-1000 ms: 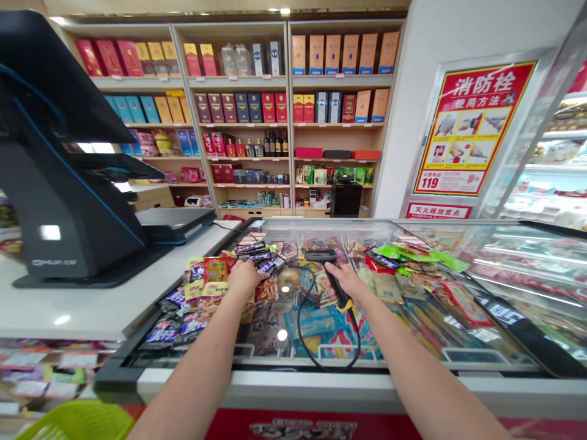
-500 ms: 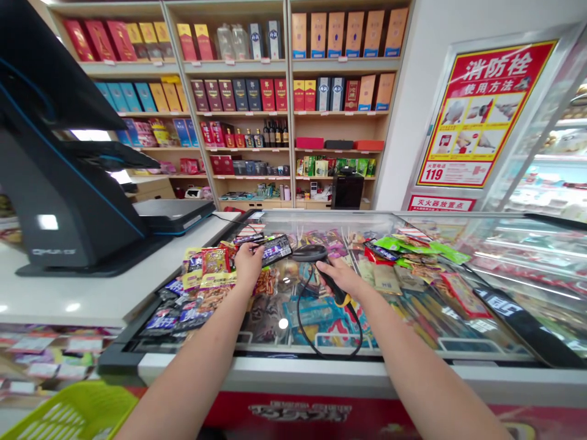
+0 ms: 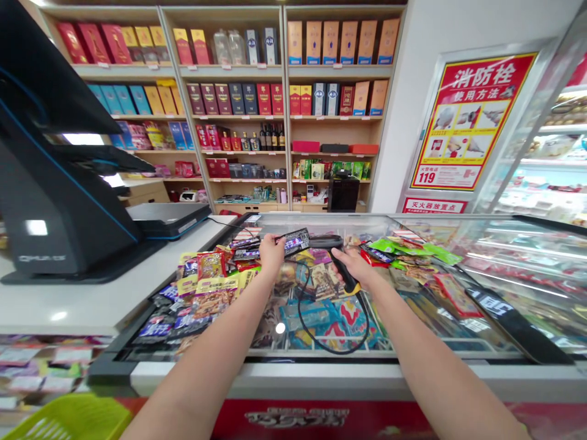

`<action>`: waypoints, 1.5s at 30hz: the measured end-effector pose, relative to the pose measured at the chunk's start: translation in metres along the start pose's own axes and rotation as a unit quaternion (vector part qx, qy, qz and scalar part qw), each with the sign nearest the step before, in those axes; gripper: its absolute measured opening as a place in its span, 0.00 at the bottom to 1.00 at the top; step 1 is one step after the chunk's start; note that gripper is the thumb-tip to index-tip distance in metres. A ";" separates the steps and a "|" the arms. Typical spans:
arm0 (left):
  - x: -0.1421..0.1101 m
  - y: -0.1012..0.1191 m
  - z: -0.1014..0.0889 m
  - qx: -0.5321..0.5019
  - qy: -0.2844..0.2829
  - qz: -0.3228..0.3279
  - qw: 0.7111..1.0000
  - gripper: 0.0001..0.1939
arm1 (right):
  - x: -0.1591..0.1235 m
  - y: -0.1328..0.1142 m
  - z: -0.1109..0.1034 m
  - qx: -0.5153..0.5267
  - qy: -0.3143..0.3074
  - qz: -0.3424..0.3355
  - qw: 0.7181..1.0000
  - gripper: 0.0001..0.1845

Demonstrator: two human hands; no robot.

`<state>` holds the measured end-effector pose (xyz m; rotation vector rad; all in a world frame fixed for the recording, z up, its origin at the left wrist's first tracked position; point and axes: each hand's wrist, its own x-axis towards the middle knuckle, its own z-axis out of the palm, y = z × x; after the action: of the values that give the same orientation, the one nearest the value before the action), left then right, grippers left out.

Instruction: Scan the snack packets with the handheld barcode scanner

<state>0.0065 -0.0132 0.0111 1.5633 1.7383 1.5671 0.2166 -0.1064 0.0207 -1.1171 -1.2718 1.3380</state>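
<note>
My left hand (image 3: 271, 255) pinches a dark, shiny snack packet (image 3: 296, 242) by one end and holds it just above the piled packets. My right hand (image 3: 355, 269) is wrapped around the grip of a black handheld barcode scanner (image 3: 331, 244) with a yellow band near its base. The scanner's head points left toward the dark packet, a short gap between them. Its black coiled cable (image 3: 321, 342) loops down across the glass. Colourful snack packets (image 3: 211, 293) lie heaped on the freezer's glass top under my left hand.
A black point-of-sale terminal (image 3: 59, 201) stands on a white counter (image 3: 68, 299) to the left. Wooden shelves (image 3: 220, 104) of boxed liquor and gifts fill the back wall. A red-and-yellow hydrant poster (image 3: 472, 122) hangs right, beside a refrigerated display case (image 3: 541, 171).
My left hand has lifted the dark packet higher and moved it to the right, nearer the scanner. The scanner has tilted slightly, and my head view has shifted a little.
</note>
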 end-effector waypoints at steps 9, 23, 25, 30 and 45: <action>-0.015 -0.008 0.045 -0.019 -0.019 -0.040 0.999 0.03 | -0.010 0.019 -0.023 -0.021 0.051 0.015 0.998 0.21; 0.003 -0.042 0.052 -0.027 -0.010 0.000 1.000 0.10 | -0.016 0.012 -0.019 -0.016 0.039 0.049 0.998 0.16; 0.003 -0.041 0.050 -0.019 -0.009 -0.001 1.000 0.09 | -0.016 0.012 -0.018 -0.013 0.040 0.052 0.998 0.15; 0.000 -0.036 0.053 -0.037 -0.009 -0.033 0.999 0.11 | -0.016 0.008 -0.018 0.006 0.050 0.043 0.998 0.17; -0.108 0.073 0.169 -0.140 -0.307 0.005 0.941 0.05 | -0.077 -0.017 -0.102 0.040 0.226 -0.024 0.973 0.16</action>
<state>0.2148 -0.0364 -0.0284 1.6707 1.1163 1.0921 0.3292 -0.1689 0.0341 -1.2387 -0.8963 1.0116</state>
